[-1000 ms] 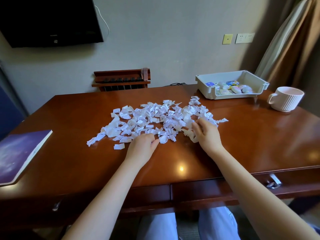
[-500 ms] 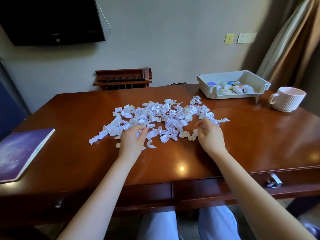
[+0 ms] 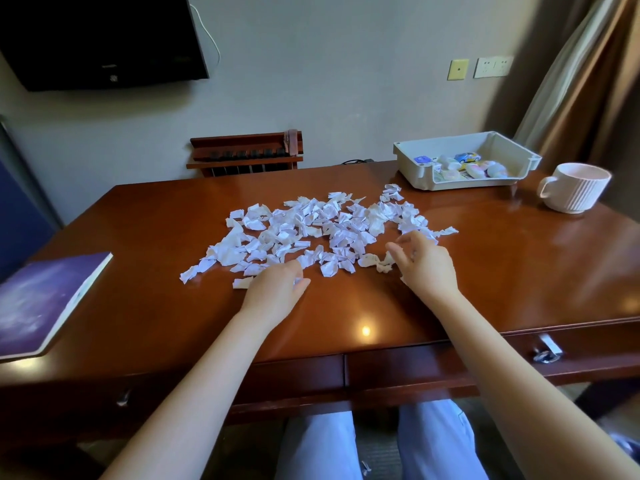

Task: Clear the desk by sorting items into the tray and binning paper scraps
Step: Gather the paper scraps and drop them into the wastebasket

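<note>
Paper scraps (image 3: pixel 325 230) lie scattered across the middle of the table (image 3: pixel 485 271), and the tray (image 3: pixel 412 171) of small items sits at upper right beside a ribbed mug (image 3: pixel 578 188). I see my left hand (image 3: pixel 277 292) at the pile's near edge, its grip curled round one white piece. My right hand (image 3: pixel 426 265) hovers over the pile's right end, grip spread and blurred.

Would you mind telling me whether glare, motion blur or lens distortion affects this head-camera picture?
In the head view, a small bright glare spot sits on the desk near its front edge, with broader sheen toward the mug; the right hand shows slightly motion-blurred fingers, while the paper scraps look sharp; the wide lens bows the desk's edges and tilts the curtain.
</note>
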Demonstrator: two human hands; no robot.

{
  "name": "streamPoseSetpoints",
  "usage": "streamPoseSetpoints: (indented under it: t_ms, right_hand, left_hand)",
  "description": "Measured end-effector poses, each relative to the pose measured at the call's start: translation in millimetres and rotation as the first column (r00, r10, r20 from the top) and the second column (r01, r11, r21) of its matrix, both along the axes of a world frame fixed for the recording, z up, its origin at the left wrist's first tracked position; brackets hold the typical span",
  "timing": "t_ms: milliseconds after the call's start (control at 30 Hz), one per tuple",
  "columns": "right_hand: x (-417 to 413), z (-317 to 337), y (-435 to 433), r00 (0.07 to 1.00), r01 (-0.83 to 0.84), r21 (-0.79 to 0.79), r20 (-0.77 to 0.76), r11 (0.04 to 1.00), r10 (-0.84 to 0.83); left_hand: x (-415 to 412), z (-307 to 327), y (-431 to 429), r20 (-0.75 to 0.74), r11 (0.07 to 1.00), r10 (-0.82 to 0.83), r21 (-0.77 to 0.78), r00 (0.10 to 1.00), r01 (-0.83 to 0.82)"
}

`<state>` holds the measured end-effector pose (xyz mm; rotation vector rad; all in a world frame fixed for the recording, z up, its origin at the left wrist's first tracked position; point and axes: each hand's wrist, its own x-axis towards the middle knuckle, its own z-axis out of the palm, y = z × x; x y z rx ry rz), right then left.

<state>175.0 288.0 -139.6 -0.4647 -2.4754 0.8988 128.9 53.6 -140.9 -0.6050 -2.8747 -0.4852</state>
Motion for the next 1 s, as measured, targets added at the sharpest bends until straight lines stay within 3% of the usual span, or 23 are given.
streamPoseSetpoints:
  t_ms: [167, 267, 467, 533, 633, 733, 1000]
  right_hand:
    - [16, -5, 6, 0.983, -0.155, 0.19, 0.127, 0.969, 0.133]
    - [22, -11, 7, 0.975, -0.221, 0.284, 0.094, 0.933, 0.202]
    - [22, -12, 2, 0.981, -0.186, 0.419, 0.125, 0.889, 0.147]
    - [25, -9, 2, 0.981, -0.194, 0.343, 0.088, 0.919, 0.174]
    - [28, 0, 3, 0.985, -0.157, 0.039, -0.064, 0.987, 0.159]
    - [33, 7, 5, 0.983, -0.105, -0.149, -0.165, 0.983, 0.08]
    - [61, 27, 19, 0.954, -0.041, -0.313, -0.295, 0.949, -0.056]
  left_hand:
    - [-3, -3, 3, -0.075, 1.0, -0.001, 0.008, 0.997, 0.001]
    - [-3, -5, 1, -0.086, 0.997, -0.003, 0.071, 0.996, 0.009]
    - [-3, -4, 1, -0.021, 0.98, -0.035, 0.193, 0.999, 0.039]
    - [-4, -4, 0, 0.019, 0.962, -0.014, 0.273, 1.0, 0.009]
    - [-3, -1, 1, 0.038, 0.929, 0.012, 0.37, 0.999, -0.025]
    - [2, 5, 12, 0.038, 0.894, 0.002, 0.447, 0.999, -0.019]
    - [27, 15, 63, 0.035, 0.802, -0.13, 0.591, 0.991, 0.084]
